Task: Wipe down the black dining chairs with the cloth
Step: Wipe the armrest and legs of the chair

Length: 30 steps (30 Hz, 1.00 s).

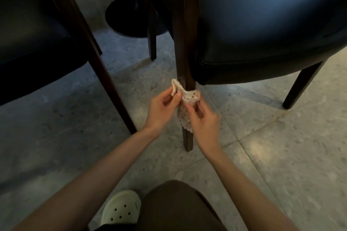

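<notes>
A pale cloth with small red dots [189, 97] is wrapped round the dark wooden front leg [185, 47] of the black padded chair [262, 24] on the right. My left hand [163, 108] pinches one end of the cloth on the leg's left side. My right hand [203, 120] grips the other end, low on the right side of the leg. A second black chair [32, 33] stands to the left, with its own slanted wooden leg [105, 80].
The floor is grey speckled tile [272, 155]. A round black table base [131, 17] sits behind the chairs. My knee in brown trousers [178, 206] and a pale green clog [122, 206] are at the bottom of the view.
</notes>
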Each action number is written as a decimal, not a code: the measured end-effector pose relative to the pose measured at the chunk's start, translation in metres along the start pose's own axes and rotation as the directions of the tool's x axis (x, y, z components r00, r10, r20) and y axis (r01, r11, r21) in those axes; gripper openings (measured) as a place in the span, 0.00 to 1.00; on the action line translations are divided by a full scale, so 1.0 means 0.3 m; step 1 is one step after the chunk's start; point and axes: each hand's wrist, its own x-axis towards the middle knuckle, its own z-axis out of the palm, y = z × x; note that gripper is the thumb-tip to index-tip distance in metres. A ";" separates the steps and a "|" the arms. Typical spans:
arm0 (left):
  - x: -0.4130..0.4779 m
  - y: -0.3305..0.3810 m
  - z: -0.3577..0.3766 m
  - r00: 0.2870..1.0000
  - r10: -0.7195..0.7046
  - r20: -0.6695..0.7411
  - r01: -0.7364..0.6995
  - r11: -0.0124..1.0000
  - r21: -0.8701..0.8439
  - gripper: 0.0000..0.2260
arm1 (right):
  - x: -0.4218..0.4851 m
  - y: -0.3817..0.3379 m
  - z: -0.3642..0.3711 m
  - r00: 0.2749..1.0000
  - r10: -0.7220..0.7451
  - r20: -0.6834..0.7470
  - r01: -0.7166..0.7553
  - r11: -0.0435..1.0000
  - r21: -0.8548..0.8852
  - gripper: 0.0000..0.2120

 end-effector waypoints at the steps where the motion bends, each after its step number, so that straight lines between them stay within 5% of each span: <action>1: -0.011 -0.039 0.001 1.000 -0.027 0.009 0.027 1.000 0.003 0.11 | -0.017 0.037 0.000 1.000 0.023 0.020 -0.023 1.000 -0.016 0.18; 18: -0.125 -0.576 -0.015 0.913 -0.337 0.228 0.228 0.888 0.399 0.17 | -0.202 0.475 0.040 0.861 0.428 0.276 -0.396 0.903 -0.165 0.18; 23: -0.119 -0.455 -0.021 0.930 -0.334 0.152 0.258 0.890 0.376 0.14 | -0.165 0.341 0.026 0.876 0.424 0.230 -0.411 0.906 -0.105 0.15; 30: -0.064 0.018 -0.046 0.945 -0.326 -0.015 0.320 0.917 0.239 0.09 | -0.064 -0.094 -0.065 0.935 0.345 -0.078 -0.351 0.934 -0.068 0.09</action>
